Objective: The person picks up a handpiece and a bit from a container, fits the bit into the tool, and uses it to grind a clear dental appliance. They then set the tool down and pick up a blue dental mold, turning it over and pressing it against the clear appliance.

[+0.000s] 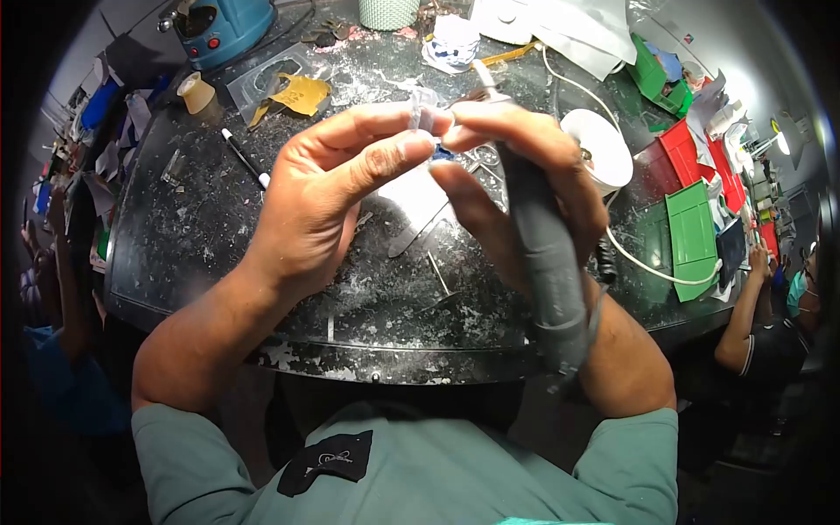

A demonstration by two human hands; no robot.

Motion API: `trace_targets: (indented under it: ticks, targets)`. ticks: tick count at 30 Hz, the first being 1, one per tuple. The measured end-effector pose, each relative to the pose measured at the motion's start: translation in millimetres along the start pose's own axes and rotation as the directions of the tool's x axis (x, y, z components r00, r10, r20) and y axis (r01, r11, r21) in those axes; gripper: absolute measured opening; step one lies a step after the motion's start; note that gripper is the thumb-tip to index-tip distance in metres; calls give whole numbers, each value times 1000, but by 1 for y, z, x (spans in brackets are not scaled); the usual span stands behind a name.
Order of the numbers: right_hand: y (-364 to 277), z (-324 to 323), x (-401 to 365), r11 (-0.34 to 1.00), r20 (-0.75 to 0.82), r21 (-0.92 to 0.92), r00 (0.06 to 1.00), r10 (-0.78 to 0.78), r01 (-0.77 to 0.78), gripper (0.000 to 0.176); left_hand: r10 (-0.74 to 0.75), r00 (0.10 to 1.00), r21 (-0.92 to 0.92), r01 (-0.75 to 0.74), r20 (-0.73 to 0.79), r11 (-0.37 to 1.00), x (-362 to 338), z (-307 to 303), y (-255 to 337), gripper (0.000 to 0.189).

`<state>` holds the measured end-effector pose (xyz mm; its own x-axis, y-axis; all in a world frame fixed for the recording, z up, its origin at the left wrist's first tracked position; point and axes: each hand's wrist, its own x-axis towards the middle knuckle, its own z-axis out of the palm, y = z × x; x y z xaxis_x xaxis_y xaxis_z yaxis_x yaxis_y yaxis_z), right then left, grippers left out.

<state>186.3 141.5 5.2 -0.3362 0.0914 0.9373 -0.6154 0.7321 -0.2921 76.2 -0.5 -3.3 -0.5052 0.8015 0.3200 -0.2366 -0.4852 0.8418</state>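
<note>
My left hand [328, 188] is raised over the worktable [192, 227] and pinches a small clear plastic piece [423, 107] between thumb and fingertips. My right hand [516, 175] grips a grey handheld rotary tool [547, 262], its tip pointing up at the clear piece. The tool's body runs down along my wrist, and a cable leaves its lower end. A bit of blue shows just under the clear piece, between my fingers.
A black marker [243, 157], yellow scraps [302, 92], a teal machine [219, 26], a white round cup [599, 144] with a white cable, and red and green trays [691, 227] lie around. Another person's arm [744, 315] is at the right edge.
</note>
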Motion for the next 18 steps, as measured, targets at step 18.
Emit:
trace_targets:
  ticks: [18]
  targets:
    - [-26, -7, 18, 856, 237, 290, 899, 369, -428, 23, 12, 999, 356, 0, -32, 935, -4, 0, 16, 28]
